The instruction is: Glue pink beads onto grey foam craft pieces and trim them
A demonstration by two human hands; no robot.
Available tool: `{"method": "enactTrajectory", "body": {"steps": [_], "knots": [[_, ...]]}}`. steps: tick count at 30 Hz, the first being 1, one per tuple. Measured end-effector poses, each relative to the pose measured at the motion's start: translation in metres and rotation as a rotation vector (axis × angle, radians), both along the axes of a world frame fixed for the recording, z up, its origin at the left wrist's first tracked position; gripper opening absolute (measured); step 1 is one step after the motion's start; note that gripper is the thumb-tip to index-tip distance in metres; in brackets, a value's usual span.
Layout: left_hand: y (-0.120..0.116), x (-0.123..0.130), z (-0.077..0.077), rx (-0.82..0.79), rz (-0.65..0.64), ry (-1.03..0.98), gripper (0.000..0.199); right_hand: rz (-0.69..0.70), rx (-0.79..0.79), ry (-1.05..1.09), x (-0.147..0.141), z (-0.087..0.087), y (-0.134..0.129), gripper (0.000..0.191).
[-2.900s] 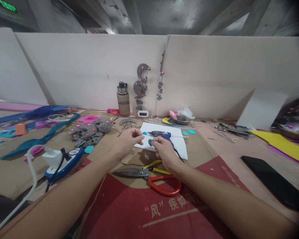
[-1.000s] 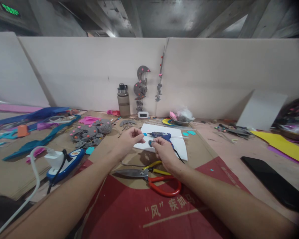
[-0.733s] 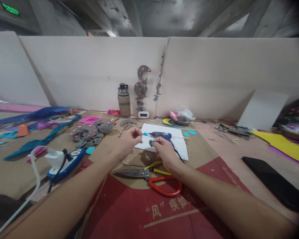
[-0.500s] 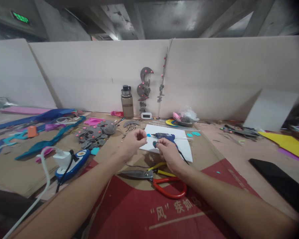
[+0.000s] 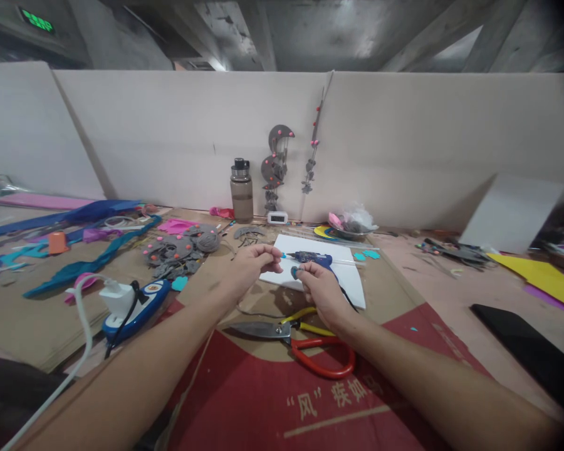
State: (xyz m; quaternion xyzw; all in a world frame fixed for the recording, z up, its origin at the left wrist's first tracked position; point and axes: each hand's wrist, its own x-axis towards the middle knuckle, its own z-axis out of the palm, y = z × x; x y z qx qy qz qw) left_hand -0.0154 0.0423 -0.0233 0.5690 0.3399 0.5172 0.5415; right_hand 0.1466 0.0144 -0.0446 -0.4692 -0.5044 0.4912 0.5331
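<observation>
My right hand (image 5: 320, 285) pinches a small dark teal round piece (image 5: 294, 272) between thumb and fingertips. To its left is my left hand (image 5: 256, 266), its thumb and bent fingers a little apart, with nothing visible between them. The fingertips come close to a small bright blue piece (image 5: 284, 255); I cannot tell whether they touch it. That piece is by the nozzle of a blue glue gun (image 5: 313, 257), which lies on a white sheet (image 5: 352, 285). Below my hands lie scissors (image 5: 322, 360) with red and yellow handles, blades pointing left.
A blue-and-white power strip (image 5: 138, 310) and grey felt pieces with pink dots (image 5: 172, 250) are on the left. A bottle (image 5: 241, 194) and a small digital clock (image 5: 277, 218) stand at the back wall. A black phone (image 5: 517, 338) lies right. Teal cutouts (image 5: 366, 255) lie beyond the glue gun.
My left hand has moved slightly right, its fingers stretching toward the small blue piece. My right hand keeps its pinch on the teal piece. The camera view has shifted slightly.
</observation>
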Motion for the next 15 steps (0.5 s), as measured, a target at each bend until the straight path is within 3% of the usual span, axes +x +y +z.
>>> {"method": "enactTrajectory", "body": {"steps": [3, 7, 12, 15], "knots": [[0.005, -0.002, -0.004, 0.025, 0.016, -0.028, 0.009, 0.015, -0.048, 0.044, -0.001, 0.000, 0.000, 0.024], [0.004, -0.001, -0.001, 0.034, 0.056, 0.152, 0.013, -0.006, -0.025, 0.013, -0.001, 0.001, 0.000, 0.023], [-0.014, 0.005, 0.013, 0.045, -0.042, 0.417, 0.021, -0.031, 0.040, -0.107, -0.001, 0.001, -0.002, 0.017], [-0.020, 0.009, 0.014, 0.077, -0.066, 0.482, 0.016, -0.033, 0.078, -0.164, 0.000, 0.000, -0.003, 0.016]]}}
